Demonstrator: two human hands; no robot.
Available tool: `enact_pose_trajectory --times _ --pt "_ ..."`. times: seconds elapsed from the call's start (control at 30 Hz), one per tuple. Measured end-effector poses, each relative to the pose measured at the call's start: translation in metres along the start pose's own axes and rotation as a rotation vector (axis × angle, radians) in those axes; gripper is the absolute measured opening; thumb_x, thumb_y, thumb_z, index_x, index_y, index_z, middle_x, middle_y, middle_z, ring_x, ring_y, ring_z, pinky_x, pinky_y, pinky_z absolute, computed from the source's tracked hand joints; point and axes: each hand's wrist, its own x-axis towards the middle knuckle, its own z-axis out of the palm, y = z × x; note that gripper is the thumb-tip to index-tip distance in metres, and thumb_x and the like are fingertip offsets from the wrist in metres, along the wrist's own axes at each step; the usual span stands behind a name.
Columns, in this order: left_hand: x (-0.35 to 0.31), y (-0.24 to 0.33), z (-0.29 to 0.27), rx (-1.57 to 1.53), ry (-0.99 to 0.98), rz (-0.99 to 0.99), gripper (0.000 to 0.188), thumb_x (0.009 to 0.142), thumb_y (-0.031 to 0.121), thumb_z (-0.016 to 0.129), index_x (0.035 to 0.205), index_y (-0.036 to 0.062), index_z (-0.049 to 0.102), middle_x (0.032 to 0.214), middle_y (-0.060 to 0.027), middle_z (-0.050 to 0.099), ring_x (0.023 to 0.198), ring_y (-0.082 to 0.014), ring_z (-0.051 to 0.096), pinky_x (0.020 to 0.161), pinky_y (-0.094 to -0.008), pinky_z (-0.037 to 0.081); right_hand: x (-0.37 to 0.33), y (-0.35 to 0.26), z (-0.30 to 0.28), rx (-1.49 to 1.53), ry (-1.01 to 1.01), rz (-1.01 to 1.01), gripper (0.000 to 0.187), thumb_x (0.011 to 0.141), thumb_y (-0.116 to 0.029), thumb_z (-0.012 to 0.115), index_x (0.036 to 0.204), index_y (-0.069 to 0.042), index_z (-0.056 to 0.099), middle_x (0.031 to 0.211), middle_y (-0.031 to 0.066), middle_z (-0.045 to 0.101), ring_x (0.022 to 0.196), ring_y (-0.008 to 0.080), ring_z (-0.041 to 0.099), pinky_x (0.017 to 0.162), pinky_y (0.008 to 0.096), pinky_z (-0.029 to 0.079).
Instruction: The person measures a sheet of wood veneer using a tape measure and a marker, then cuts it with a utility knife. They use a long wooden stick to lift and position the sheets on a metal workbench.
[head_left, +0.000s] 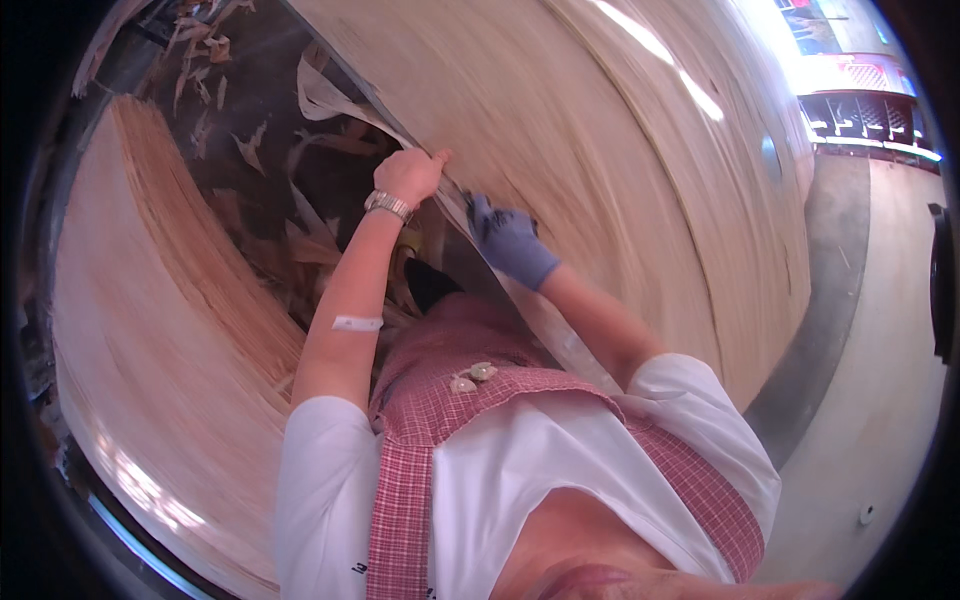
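Note:
A large pale wood veneer sheet [600, 190] with wavy grain lies on top of a broad surface at the right. Along its near left edge runs a thin, loose veneer strip [335, 100], its far end curled up. My left hand [410, 177], bare with a metal watch at the wrist, is closed around this strip at the edge, thumb pointing over the sheet. Just nearer and to the right, my right hand [508, 240] in a grey-blue glove rests at the same edge with its fingers curled. Something small and dark shows at its fingertips; its kind is unclear.
A thick stack of veneer sheets [180, 290] with rough, layered edges stands at the left. Torn veneer scraps [255, 150] litter the dark floor in the gap between. A pale walkway [870, 380] runs along the far right, with red crates [860, 75] beyond.

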Motion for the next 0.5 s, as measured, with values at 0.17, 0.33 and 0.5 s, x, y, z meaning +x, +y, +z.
enact_pose_trajectory --times 0.17,0.33,0.5 --pt "-0.010 -0.002 0.040 -0.096 0.188 0.062 0.045 0.097 0.042 0.043 0.107 0.0076 0.071 0.112 -0.0202 0.067 0.106 -0.0375 0.063 0.088 -0.0469 0.051 -0.132 0.001 -0.021 0.094 -0.332 0.226 0.026 0.097 -0.029 0.044 0.106 -0.004 0.049 0.070 0.0164 0.068 0.057 0.0316 0.067 0.049 0.0468 0.049" --pt "-0.099 0.035 0.130 -0.034 0.069 0.043 0.060 0.094 0.056 0.044 0.100 0.0042 0.074 0.106 -0.0223 0.069 0.105 -0.0389 0.064 0.091 -0.0464 0.050 -0.227 0.008 0.005 0.156 -0.262 0.242 0.029 0.096 -0.029 0.046 0.111 -0.004 0.046 0.070 0.0160 0.068 0.058 0.0340 0.067 0.051 0.0468 0.051" --pt "-0.130 0.056 0.235 -0.151 0.066 0.076 0.068 0.096 0.060 0.039 0.097 0.0003 0.070 0.075 -0.0191 0.069 0.064 -0.0315 0.069 0.072 -0.0411 0.054 -0.288 0.014 0.019 0.101 -0.246 0.203 0.035 0.095 -0.024 0.047 0.121 -0.001 0.050 0.073 0.0138 0.068 0.057 0.0294 0.066 0.047 0.0454 0.048"
